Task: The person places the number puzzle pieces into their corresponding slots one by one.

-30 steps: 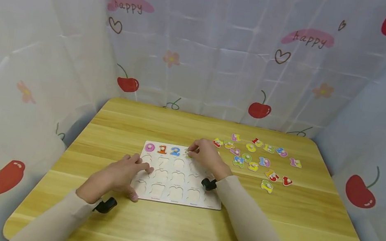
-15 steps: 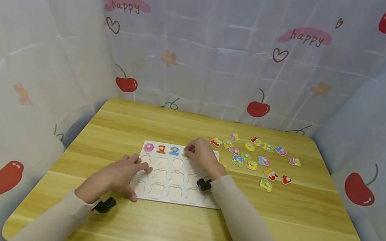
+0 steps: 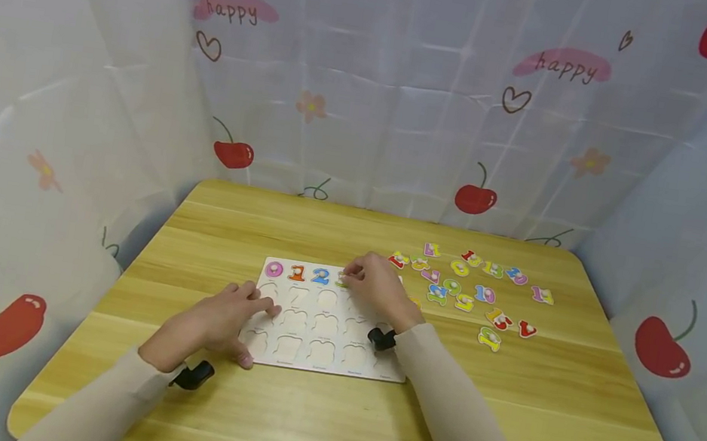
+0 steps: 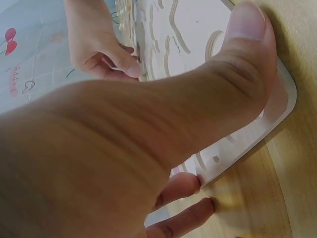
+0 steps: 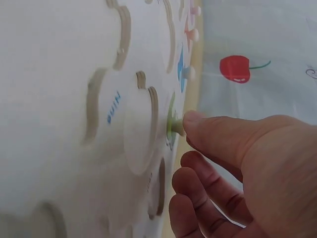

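A white number puzzle board (image 3: 311, 307) with cut-out recesses lies on the table. Along its top row sit a pink 0 (image 3: 274, 269), an orange 1 (image 3: 297, 273) and a blue 2 (image 3: 321, 277), each with a knob. My right hand (image 3: 378, 285) pinches the knob of a green number 3 piece (image 5: 171, 121) at the slot beside the 2. Its fingers partly cover that piece in the head view. Spread over the board's left edge, my left hand (image 3: 218, 318) rests with its thumb (image 4: 247, 29) at the near left corner.
Loose number pieces lie scattered right of the board, among them a purple-blue 10 (image 3: 485, 294), a red 4 (image 3: 526, 329) and a green-yellow piece (image 3: 490, 338). A cherry-patterned curtain (image 3: 371, 101) surrounds the wooden table (image 3: 322, 429) at the back and sides.
Both hands keep nearly the same places on the board. The right fingers stay at the green 3, with more of it showing now than a second ago.
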`<state>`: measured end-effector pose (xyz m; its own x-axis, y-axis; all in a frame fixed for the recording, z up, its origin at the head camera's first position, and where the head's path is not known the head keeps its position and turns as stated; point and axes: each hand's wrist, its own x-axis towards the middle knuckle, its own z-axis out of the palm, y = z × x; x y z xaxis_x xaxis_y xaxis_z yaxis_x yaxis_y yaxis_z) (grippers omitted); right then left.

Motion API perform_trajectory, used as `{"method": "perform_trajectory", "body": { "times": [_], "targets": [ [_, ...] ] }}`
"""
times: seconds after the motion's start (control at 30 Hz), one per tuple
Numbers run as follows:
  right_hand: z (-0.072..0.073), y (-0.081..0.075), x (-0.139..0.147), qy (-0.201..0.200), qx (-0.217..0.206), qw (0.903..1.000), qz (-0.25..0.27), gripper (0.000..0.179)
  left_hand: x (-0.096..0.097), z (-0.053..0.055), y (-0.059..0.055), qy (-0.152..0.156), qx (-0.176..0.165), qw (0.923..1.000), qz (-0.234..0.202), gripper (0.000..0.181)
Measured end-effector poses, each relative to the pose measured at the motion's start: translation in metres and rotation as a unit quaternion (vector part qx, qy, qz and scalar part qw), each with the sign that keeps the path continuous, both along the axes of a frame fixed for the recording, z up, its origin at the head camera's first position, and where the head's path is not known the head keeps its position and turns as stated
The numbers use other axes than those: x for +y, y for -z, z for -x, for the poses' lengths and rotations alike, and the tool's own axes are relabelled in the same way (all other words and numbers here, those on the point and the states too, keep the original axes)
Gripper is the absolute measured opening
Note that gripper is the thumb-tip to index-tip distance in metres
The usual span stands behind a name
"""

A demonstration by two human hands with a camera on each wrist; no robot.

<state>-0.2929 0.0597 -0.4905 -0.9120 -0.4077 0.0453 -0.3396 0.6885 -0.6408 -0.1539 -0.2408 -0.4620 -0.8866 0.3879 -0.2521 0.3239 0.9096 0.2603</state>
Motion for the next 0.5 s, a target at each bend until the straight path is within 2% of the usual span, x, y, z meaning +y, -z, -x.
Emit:
{"method": "perform_trajectory", "body": {
  "times": [0.27, 0.5],
  "targets": [
    [-0.001, -0.009, 0.023, 0.027, 0.001, 0.9995, -0.013, 0.014, 0.001, -0.001, -0.002, -0.001, 0.005, 1.0000, 0.001, 0.098],
    [0.003, -0.008, 0.056, 0.028, 0.032, 0.9989, -0.021, 0.014, 0.002, -0.002, -0.003, 0.000, 0.002, 1.0000, -0.002, 0.097]
  ]
}}
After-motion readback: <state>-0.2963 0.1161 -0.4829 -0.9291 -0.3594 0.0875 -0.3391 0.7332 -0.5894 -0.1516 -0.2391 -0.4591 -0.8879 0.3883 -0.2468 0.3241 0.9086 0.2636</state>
